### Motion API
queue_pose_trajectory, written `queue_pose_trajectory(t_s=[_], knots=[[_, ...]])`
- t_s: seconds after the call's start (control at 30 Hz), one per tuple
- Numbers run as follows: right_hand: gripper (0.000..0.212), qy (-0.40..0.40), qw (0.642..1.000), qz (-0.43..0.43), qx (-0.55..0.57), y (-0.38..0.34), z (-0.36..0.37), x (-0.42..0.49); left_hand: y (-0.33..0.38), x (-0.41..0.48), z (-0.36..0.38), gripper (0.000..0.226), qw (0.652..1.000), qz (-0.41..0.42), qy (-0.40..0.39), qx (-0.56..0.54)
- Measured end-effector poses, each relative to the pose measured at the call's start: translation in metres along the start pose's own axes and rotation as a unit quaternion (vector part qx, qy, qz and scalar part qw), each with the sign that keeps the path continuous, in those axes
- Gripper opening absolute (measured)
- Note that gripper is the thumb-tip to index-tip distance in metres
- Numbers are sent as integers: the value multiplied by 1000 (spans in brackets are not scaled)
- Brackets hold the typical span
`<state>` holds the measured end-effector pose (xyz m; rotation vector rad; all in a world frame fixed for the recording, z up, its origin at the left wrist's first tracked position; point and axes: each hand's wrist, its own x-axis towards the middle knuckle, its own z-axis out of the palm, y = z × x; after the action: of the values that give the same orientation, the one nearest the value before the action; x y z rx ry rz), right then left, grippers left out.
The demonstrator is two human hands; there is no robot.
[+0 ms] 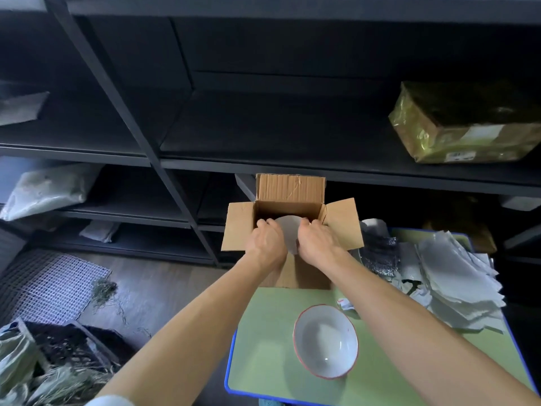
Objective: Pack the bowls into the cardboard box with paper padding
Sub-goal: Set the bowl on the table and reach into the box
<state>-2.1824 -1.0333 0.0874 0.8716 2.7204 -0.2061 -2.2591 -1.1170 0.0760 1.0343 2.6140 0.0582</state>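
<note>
Left hand: Your left hand (266,240) curls its fingers on the left edge of a pale round thing (288,232).
Right hand: Your right hand (317,240) grips the right edge the same way.
Pale round thing: It is in the middle of the frame, right at the mouth of the box (238,227). It may be a bowl or a bowl in paper; you cannot tell from here.
How to do it: Keep it flat and go straight down between the box walls. It looks best to let go with both hands together, once it rests inside, so it does not tip.
Bowl: A bowl (325,341) with a red rim waits low in the frame on the green table (263,347), between your arms.
Paper: A pile of paper (456,276) lies at the right, near the box.
In the way: The box flaps stand open, so the top is free. Mind the bowl when you pull your arms back.
Behind: A dark shelf (292,133) stands past the box, with a shiny parcel (462,124) at the upper right.
</note>
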Motion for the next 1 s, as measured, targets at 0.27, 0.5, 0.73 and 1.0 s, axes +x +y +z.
queue_pose_trajectory(t_s=[0.27,0.5,0.73,1.0], knots=[[74,-66,996,54,39,0,9,20,3,16,3,45,998,-30,-32,-37],[72,30,996,66,49,0,11,9,3,14,4,51,1000,-16,14,-14],[64,121,986,55,103,9,-7,-10,-4,-3,-28,33,985,-23,73,-153],[43,181,974,37,129,23,-24,-52,-4,-50,-55,37,971,14,118,-209]])
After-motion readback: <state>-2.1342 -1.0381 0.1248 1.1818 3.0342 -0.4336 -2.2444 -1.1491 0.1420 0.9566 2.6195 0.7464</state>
